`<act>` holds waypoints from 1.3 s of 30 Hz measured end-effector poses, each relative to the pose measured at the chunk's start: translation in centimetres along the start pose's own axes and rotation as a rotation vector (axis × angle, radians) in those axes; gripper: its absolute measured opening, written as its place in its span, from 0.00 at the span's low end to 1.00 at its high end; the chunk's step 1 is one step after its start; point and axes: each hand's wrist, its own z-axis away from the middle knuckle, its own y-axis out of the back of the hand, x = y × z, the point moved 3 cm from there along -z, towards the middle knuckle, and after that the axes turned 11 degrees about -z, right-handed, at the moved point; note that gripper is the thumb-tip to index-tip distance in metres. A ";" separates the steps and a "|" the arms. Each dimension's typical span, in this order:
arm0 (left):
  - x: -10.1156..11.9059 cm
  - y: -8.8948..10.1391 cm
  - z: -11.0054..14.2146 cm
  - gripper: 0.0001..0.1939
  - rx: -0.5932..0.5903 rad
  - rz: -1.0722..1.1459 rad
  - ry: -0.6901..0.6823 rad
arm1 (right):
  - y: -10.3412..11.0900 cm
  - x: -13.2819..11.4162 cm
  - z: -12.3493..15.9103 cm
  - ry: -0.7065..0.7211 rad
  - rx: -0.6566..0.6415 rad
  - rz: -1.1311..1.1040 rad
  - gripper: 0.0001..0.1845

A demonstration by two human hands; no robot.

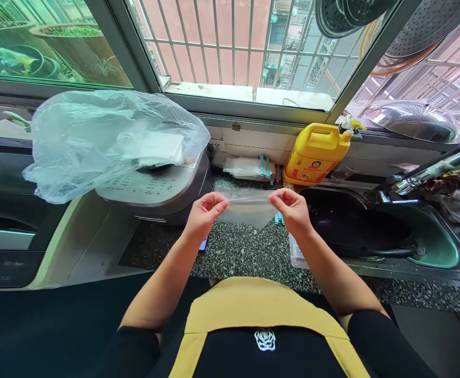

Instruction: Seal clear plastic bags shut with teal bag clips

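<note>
A clear plastic bag (249, 209) is stretched between my two hands above the speckled counter (239, 252). My left hand (207, 210) pinches its upper left corner between thumb and fingers. At the upper right corner, my right hand (290, 206) grips the bag the same way. The bag hangs down from its taut top edge, and the counter shows faintly through it. Close to my right hand are small light-blue pieces (279, 218) and a clear plastic container (297, 252), partly covered by my forearm. Behind the bag lies a stack of clear bags (245, 167) with blue-green strips.
On the left a cooker (143, 191) carries a large filmy plastic bag (107, 136). A yellow jug (316, 152) stands against the back wall. To the right, a black wok (355, 223) rests in the sink (442, 252) under a faucet (410, 184). A barred window (230, 47) is behind.
</note>
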 end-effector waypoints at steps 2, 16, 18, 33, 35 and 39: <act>-0.2 0.2 0.1 0.17 -0.001 -0.059 -0.014 | -0.2 -0.2 0.0 0.038 0.003 0.038 0.18; 7.0 -4.0 -0.6 0.08 -0.220 -0.676 -0.521 | -1.4 -4.8 0.0 0.145 -0.347 0.396 0.13; 7.1 -3.8 -0.9 0.08 -0.202 -0.602 -0.476 | -0.3 -4.0 0.0 0.136 -0.352 0.415 0.21; 6.3 -3.0 -0.9 0.07 -0.265 -0.556 -0.386 | 3.3 -0.5 1.6 -0.057 -0.387 0.421 0.18; 6.5 -3.2 -0.8 0.08 -0.282 -0.559 -0.398 | 2.5 -1.1 1.1 -0.022 -0.423 0.426 0.15; 7.0 -3.1 -0.8 0.08 -0.278 -0.568 -0.408 | 1.4 -2.3 0.3 0.019 -0.457 0.434 0.11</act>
